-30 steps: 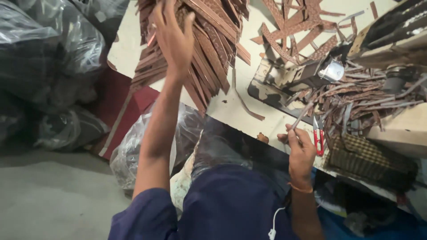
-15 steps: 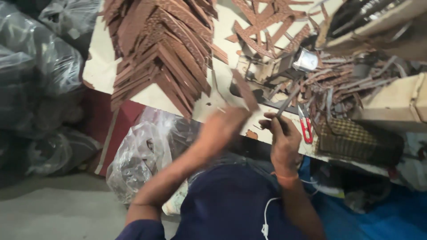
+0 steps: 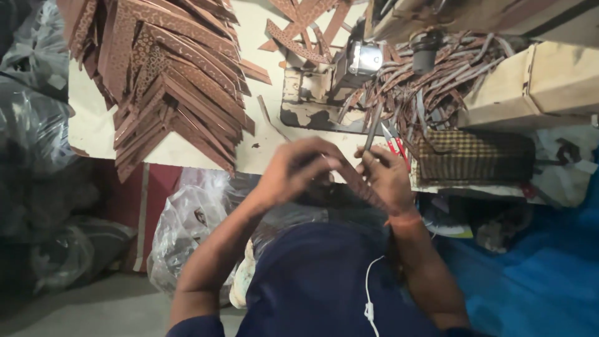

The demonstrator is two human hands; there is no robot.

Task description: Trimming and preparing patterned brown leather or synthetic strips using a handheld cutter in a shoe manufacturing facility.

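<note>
A brown strip (image 3: 359, 181) is gripped between the left hand (image 3: 296, 168) and the right hand (image 3: 387, 178), both closed on it. A pile of strips (image 3: 168, 81) is seen on the bench (image 3: 93, 131).

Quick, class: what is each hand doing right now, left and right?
Left hand: closed on one end of a brown patterned strip.
Right hand: closed, holding the same strip plus a thin dark tool.

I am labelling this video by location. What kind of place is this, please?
Probably a small leather-goods workshop: a stack of cut brown strips on the workbench, a small machine, and a heap of trimmings.
</note>
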